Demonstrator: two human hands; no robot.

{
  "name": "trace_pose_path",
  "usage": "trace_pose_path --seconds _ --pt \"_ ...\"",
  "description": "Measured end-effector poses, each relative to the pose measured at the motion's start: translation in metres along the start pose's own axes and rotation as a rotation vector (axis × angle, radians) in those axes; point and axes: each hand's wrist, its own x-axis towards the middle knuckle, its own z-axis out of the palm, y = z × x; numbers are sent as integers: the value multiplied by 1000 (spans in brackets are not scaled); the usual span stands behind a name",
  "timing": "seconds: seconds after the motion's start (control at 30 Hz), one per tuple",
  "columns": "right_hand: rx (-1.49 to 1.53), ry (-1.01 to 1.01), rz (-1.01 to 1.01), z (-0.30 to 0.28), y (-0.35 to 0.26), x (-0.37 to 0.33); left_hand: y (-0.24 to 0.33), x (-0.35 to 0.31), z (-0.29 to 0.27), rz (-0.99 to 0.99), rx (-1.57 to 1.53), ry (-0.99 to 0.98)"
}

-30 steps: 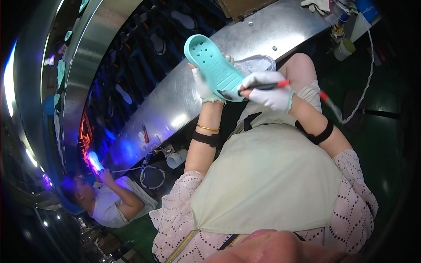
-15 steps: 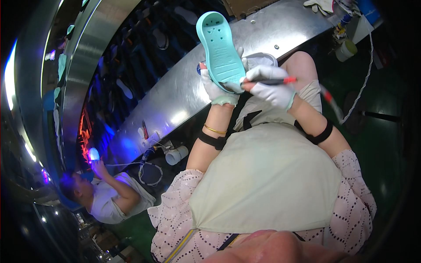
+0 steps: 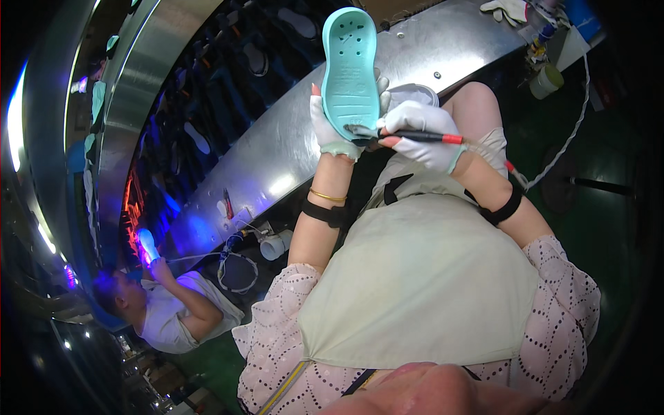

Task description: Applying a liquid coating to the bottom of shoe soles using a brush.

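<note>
My left hand [image 3: 325, 126], in a white glove with bare fingertips, grips a turquoise shoe sole [image 3: 351, 72] from beneath. The sole stands with its toe end away from me, and small holes show near that end. In my right hand [image 3: 423, 146], gloved the same way, is a brush [image 3: 436, 137] with a dark handle and a red end. Its bristle tip rests on the inner face of the sole at the heel. Behind my right hand a pale rounded container [image 3: 418, 93] is partly hidden.
A metal bench [image 3: 287, 155] runs diagonally, alongside a dark conveyor with several soles [image 3: 256, 59]. On the left a co-worker [image 3: 183, 315] holds a glowing sole [image 3: 146, 243]. A white cup [image 3: 277, 245] hangs beside the bench; a pale hose [image 3: 570, 142] runs at right.
The sole and my left hand have moved slightly away from me, and the sole stands straighter. The brush tip has shifted from the heel's edge onto its inner face.
</note>
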Motion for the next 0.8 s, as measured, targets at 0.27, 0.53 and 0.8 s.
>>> trace_pose_path --seconds 0.27,0.53,0.8 --pt "-36 33 86 8 3 -14 1 4 -5 -36 -5 38" --pt "60 121 134 16 14 -17 6 6 -10 75 153 173" --pt "482 170 529 10 -6 -20 20 6 -15 57 -61 140"
